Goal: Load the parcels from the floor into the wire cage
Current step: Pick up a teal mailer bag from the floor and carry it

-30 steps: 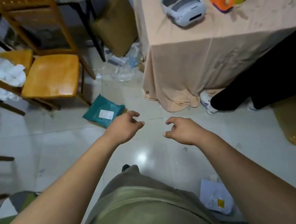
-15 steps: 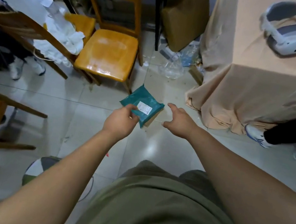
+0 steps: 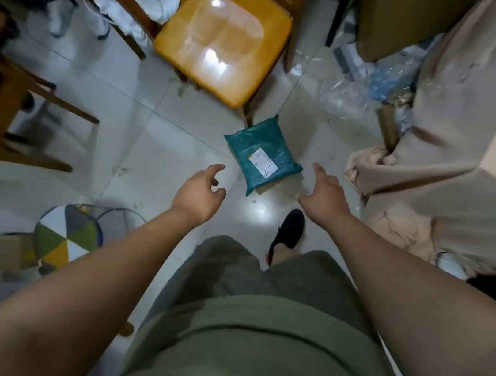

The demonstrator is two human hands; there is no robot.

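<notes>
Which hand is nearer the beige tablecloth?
Right. The right hand hovers just left of the beige tablecloth; the left hand is farther left, past the teal plastic parcel.

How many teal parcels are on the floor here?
1. The teal parcel lies on the floor between and just beyond the left hand and the right hand, near the orange chair seat. Others may be hidden under furniture.

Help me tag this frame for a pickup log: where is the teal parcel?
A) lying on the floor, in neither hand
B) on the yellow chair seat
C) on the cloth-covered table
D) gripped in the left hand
A: the teal parcel lies on the floor tiles, and the left hand and right hand reach toward it but neither grips it.
</notes>
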